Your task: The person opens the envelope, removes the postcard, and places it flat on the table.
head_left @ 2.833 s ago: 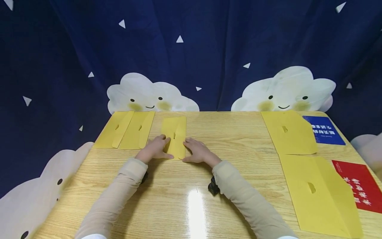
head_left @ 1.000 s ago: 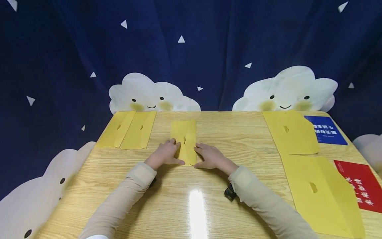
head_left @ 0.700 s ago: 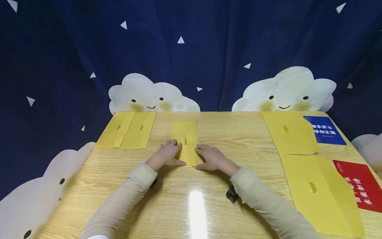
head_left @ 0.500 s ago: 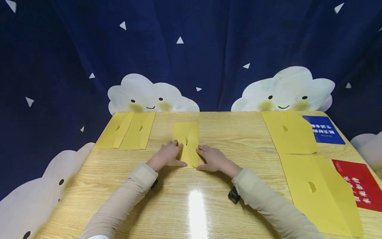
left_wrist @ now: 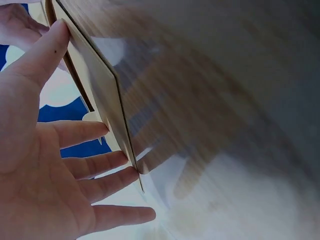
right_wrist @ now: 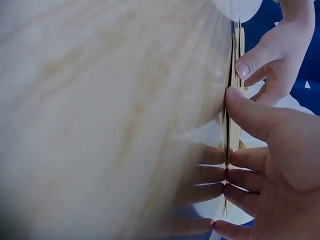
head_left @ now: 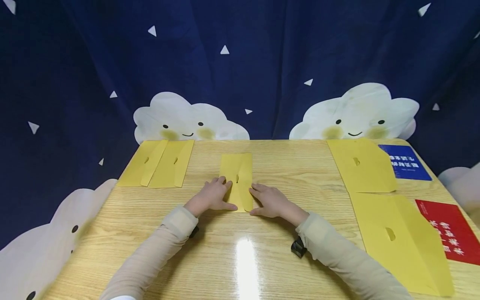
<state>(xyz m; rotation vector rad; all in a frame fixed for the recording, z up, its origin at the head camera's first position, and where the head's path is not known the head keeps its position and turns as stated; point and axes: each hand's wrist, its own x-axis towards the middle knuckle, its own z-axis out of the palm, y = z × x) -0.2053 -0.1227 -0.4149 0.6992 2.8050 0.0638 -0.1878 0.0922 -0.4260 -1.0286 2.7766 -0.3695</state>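
Observation:
A yellow envelope (head_left: 240, 175) with a small half-moon slot lies flat on the table, between my two hands. My left hand (head_left: 214, 196) rests at its left edge, the fingers spread and the thumb at the near edge. My right hand (head_left: 270, 201) touches the right edge, its thumb by the near right corner. In the left wrist view the fingers (left_wrist: 82, 134) are straight and the fingertips meet the envelope's edge (left_wrist: 102, 92). The right wrist view has the right fingers (right_wrist: 250, 159) along the thin side of the envelope (right_wrist: 234, 115). Neither hand curls round it.
Two yellow envelopes (head_left: 171, 164) lie overlapped at the back left of the wooden table (head_left: 210, 258). On the right are two larger yellow envelopes (head_left: 397, 241), one behind the other. A blue card (head_left: 408, 162) and a red card (head_left: 450, 231) lie partly under their flaps.
Both hands have slid the yellow envelope to the right and a little nearer me, slowly over the last second. The other envelopes and the cards stay where they were.

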